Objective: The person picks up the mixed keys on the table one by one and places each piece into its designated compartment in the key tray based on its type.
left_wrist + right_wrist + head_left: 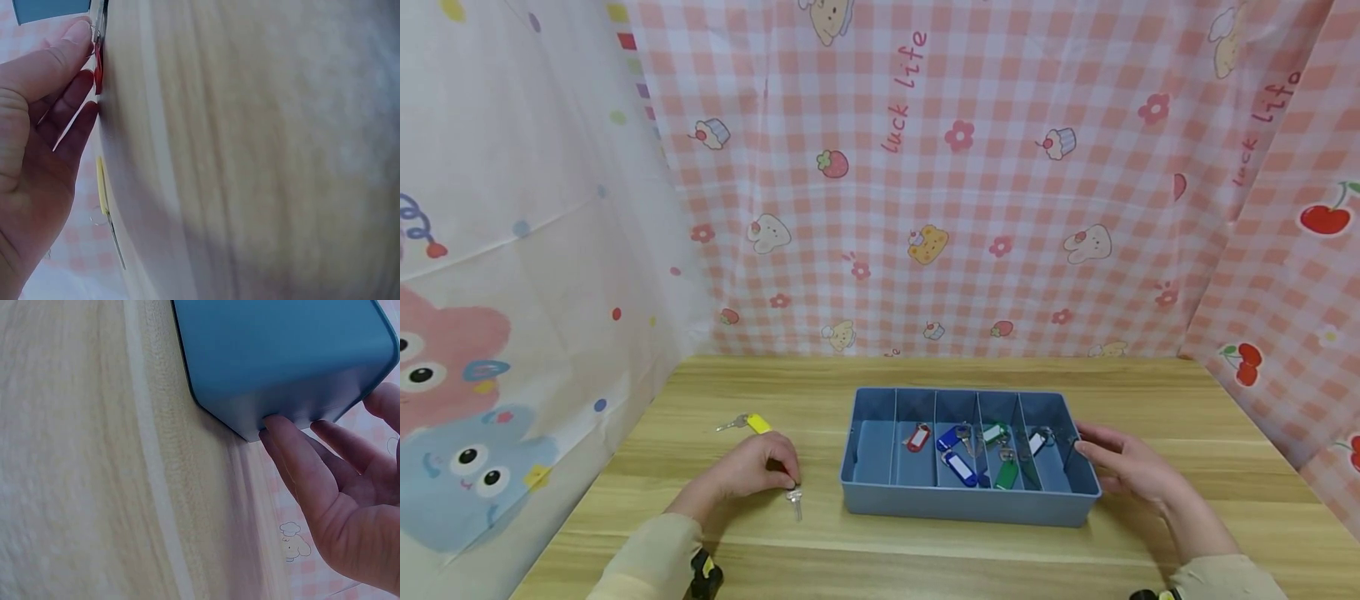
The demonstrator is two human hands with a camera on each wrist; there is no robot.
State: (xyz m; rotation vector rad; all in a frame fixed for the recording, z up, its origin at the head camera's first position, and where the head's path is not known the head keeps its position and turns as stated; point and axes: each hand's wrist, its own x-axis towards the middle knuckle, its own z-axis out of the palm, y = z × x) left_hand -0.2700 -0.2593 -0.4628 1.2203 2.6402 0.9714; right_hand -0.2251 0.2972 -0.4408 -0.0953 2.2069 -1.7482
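My left hand (751, 467) is low over the table left of the box, thumb and forefinger pinching a key (797, 505) by its ring. In the left wrist view this key's red tag (98, 76) shows beside the fingers; the hand covers it in the head view. Behind that hand lies another key with a yellow tag (759, 423). At the right end of the blue divided box (962, 504), my right hand (1131, 468) touches the outer wall with extended fingers (290, 440), its thumb near the rim.
Thin dividers split the box into several compartments. Inside lie keys with a red tag (917, 437), blue tags (959, 469), green tags (1007, 475) and a black tag (1037, 442); the leftmost compartment shows only its floor. Patterned cloth (955, 183) hangs behind the wooden table (790, 383).
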